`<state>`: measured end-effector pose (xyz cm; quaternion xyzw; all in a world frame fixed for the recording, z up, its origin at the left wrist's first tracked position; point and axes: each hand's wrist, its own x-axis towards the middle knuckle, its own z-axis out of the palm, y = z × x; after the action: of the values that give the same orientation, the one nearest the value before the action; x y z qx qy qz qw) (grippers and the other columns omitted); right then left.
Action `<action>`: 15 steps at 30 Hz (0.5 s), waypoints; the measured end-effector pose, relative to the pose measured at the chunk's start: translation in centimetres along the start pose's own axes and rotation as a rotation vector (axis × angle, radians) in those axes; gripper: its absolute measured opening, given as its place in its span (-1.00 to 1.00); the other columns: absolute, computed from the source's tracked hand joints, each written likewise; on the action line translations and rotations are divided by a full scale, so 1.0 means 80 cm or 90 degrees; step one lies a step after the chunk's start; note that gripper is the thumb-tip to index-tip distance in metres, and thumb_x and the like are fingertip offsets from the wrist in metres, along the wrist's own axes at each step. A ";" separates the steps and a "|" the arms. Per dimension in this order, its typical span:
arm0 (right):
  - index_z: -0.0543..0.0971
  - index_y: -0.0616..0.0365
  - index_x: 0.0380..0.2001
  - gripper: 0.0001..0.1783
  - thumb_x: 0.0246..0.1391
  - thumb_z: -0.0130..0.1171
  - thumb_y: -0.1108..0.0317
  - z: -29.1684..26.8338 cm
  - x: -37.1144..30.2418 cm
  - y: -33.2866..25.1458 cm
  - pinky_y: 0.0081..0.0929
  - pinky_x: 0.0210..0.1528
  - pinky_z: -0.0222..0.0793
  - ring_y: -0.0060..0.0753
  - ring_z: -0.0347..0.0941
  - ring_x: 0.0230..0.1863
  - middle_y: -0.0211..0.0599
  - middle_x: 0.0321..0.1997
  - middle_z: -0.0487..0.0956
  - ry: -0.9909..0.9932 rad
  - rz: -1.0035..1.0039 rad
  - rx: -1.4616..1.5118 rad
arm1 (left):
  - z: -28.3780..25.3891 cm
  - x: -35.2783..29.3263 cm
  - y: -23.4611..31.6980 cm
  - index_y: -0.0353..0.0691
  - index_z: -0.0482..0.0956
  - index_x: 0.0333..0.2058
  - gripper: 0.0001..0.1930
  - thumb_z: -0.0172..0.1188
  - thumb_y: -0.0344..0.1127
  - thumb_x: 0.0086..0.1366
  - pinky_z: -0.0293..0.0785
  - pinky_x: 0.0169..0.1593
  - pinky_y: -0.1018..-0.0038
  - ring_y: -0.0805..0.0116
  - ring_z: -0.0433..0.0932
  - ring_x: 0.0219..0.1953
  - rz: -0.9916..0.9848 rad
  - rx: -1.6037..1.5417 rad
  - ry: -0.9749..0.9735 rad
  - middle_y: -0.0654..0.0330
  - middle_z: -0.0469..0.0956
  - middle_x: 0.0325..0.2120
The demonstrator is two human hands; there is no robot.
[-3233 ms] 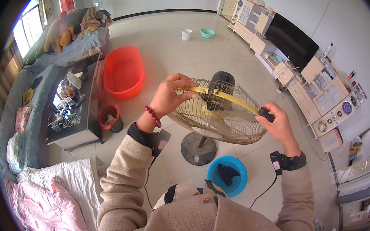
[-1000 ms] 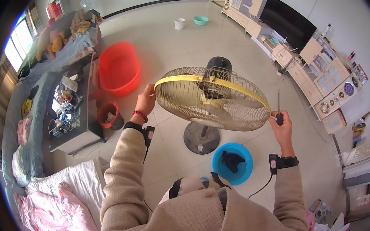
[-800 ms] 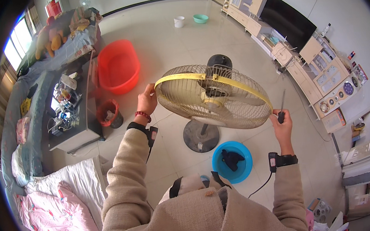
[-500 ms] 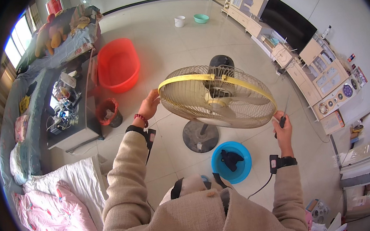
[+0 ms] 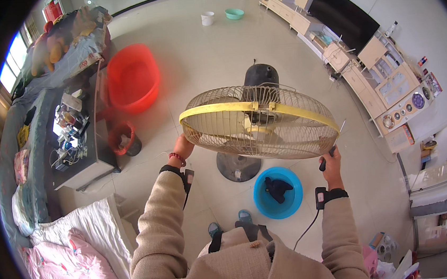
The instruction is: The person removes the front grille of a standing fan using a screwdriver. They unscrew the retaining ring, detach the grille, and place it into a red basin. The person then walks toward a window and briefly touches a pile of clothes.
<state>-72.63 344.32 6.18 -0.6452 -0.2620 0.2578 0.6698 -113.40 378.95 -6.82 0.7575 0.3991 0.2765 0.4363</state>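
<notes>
A standing fan [image 5: 215, 109] fills the middle, its wire cage ringed by a yellow band and tilted toward me. Behind the cage sits its black motor housing [image 5: 260, 76]; the round dark base [image 5: 238, 167] rests on the floor below. At the cage's left rim, my left hand [image 5: 183, 146] grips the wires, its fingers partly hidden. My right hand [image 5: 333, 168] is closed around the black handle of a screwdriver [image 5: 322, 165], right by the cage's lower right rim. The screwdriver's thin shaft points up past the rim.
A blue basin [image 5: 262, 210] with a dark cloth [image 5: 279, 189] stands near my feet. Leftward are a red tub [image 5: 133, 78], a waste bin [image 5: 134, 144] and a cluttered low table [image 5: 90, 167]. A bed [image 5: 70, 270] lies lower left; a television cabinet [image 5: 354, 88] lines the right wall.
The fan's cage has tipped and come a little nearer, showing more of the motor housing. Both hands have moved down with the rim. My view has shifted slightly.
</notes>
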 end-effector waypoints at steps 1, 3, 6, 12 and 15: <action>0.48 0.17 0.00 -0.64 0.11 0.20 0.45 -0.003 0.002 0.003 -0.65 -0.50 0.31 -0.67 0.35 -0.53 -0.46 -0.34 0.51 -0.011 0.001 0.026 | 0.008 0.002 -0.016 -0.22 0.51 -0.01 -0.68 0.16 -0.25 0.30 0.48 0.00 0.33 0.15 0.59 -0.07 0.064 0.022 -0.006 0.08 0.63 -0.12; 0.49 0.18 -0.02 -0.65 0.11 0.22 0.42 -0.008 0.006 0.008 -0.64 -0.50 0.31 -0.66 0.35 -0.53 -0.45 -0.33 0.52 -0.047 0.019 0.029 | 0.025 0.009 -0.049 -0.20 0.51 -0.03 -0.71 0.14 -0.26 0.31 0.46 0.03 0.36 0.17 0.55 -0.01 0.158 0.111 -0.013 0.11 0.60 -0.06; 0.52 0.19 -0.07 -0.67 0.09 0.27 0.38 -0.005 0.009 0.021 -0.63 -0.49 0.31 -0.64 0.37 -0.53 -0.44 -0.33 0.53 -0.067 0.069 0.023 | 0.049 0.023 -0.089 -0.16 0.46 0.03 -0.67 0.11 -0.25 0.32 0.41 0.08 0.37 0.21 0.46 0.07 0.095 0.036 -0.126 0.15 0.51 0.03; 0.55 0.16 -0.08 -0.64 0.09 0.33 0.26 0.017 0.019 0.074 -0.52 -0.43 0.38 -0.55 0.43 -0.44 -0.47 -0.37 0.53 -0.069 -0.175 -0.202 | 0.073 0.016 -0.105 -0.14 0.18 0.29 -0.43 0.03 -0.09 0.39 0.04 0.35 0.32 0.33 0.15 0.32 -0.105 0.339 -0.233 0.26 0.21 0.30; 0.55 0.16 -0.11 -0.65 0.10 0.33 0.23 0.011 0.025 0.093 -0.48 -0.44 0.38 -0.54 0.42 -0.44 -0.48 -0.42 0.51 -0.084 -0.164 -0.246 | 0.079 0.001 -0.102 -0.19 0.44 -0.02 -0.71 0.16 -0.28 0.31 0.40 0.00 0.28 0.17 0.46 0.00 0.103 0.135 0.026 0.12 0.49 -0.07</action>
<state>-71.81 346.57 -1.16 -0.7043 -0.4295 0.1570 0.5430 -111.46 378.66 -16.99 0.8234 0.3724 0.2824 0.3217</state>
